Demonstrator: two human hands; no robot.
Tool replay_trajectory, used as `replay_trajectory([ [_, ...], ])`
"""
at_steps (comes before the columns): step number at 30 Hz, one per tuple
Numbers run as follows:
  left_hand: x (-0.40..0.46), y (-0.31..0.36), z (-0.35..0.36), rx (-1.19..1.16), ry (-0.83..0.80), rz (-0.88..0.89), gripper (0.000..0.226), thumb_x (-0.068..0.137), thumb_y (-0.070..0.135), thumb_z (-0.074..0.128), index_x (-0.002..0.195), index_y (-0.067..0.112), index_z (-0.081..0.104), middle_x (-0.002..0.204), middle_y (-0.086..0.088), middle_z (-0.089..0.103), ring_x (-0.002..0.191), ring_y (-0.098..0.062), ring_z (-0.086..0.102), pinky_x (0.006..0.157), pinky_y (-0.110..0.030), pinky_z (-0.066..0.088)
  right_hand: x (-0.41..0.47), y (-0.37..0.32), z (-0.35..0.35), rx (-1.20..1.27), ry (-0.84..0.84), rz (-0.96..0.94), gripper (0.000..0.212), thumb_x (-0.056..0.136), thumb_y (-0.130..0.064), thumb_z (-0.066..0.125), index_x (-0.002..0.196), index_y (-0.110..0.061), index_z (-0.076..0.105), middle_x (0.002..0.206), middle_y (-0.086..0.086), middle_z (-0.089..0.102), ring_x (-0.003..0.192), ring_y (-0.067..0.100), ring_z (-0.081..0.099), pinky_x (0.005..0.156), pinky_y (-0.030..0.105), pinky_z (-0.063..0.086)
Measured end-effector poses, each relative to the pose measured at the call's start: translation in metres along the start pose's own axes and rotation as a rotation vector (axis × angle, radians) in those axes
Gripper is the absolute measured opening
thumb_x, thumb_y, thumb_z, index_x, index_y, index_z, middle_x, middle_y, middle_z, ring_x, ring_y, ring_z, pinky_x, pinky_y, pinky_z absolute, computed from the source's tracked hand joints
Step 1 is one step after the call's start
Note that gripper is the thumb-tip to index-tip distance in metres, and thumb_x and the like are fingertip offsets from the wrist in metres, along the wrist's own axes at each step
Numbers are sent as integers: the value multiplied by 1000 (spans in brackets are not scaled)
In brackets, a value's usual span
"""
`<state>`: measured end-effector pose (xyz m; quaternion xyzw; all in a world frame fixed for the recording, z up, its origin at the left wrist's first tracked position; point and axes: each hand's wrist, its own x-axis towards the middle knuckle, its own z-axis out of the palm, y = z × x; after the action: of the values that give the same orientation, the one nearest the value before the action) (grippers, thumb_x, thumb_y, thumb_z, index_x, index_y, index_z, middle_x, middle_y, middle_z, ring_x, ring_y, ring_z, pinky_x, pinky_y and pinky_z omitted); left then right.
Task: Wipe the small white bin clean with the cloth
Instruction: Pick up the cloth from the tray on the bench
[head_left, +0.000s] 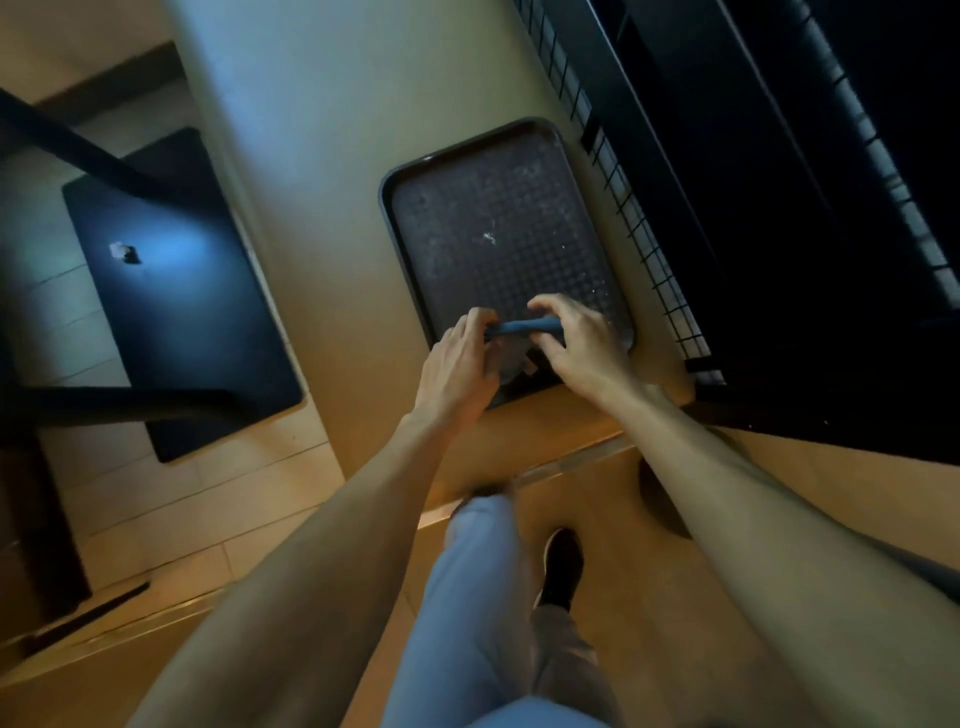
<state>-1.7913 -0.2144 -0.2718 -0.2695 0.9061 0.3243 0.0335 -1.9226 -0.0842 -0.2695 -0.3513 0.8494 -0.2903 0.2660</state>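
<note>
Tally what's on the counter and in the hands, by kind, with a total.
Trays: 1, a dark textured tray on the counter
Cloths: 1, a blue cloth twisted into a roll, gripped by the left hand and the right hand
White bins: 0 in view
Total: 2

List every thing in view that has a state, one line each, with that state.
cloth: blue, rolled or twisted into a strip, held between both hands over the tray's near end
left hand: gripping the cloth's left end
right hand: gripping the cloth's right end
tray: dark, lying flat on the counter, speckled with pale crumbs
small white bin: not in view
</note>
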Motion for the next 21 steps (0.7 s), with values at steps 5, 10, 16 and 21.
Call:
replay_trajectory([
  [5, -63, 30, -14, -82, 93, 44, 24, 101, 25, 46, 124, 21, 44, 116, -1, 58, 97, -15, 59, 81, -37, 54, -59, -21, -14, 56, 72, -70, 31, 95, -17, 61, 125, -19, 58, 126, 0, 60, 115, 14, 57, 96, 30, 50],
  [10, -120, 70, -41, -164, 209, 99, 22, 103, 25, 47, 124, 21, 46, 114, 3, 55, 95, -8, 55, 80, -30, 52, -121, -54, -42, 111, 197, -132, 19, 95, -18, 61, 114, -17, 64, 110, -3, 62, 102, 8, 58, 84, 10, 46],
  [16, -180, 126, -76, -292, 422, 229, 18, 104, 20, 47, 123, 19, 47, 109, 5, 54, 90, 0, 54, 74, -14, 47, -197, -109, -92, 335, 288, -189, 29, 95, -18, 62, 124, -20, 58, 118, -9, 56, 109, -7, 52, 88, 5, 43],
  [21, -225, 173, -113, -471, 558, 274, 23, 104, 17, 50, 126, 22, 43, 106, 15, 52, 95, -5, 58, 74, -19, 52, -239, -146, -133, 421, 352, -351, 22, 94, -18, 65, 116, -17, 61, 112, -5, 61, 106, 7, 59, 88, 24, 52],
])
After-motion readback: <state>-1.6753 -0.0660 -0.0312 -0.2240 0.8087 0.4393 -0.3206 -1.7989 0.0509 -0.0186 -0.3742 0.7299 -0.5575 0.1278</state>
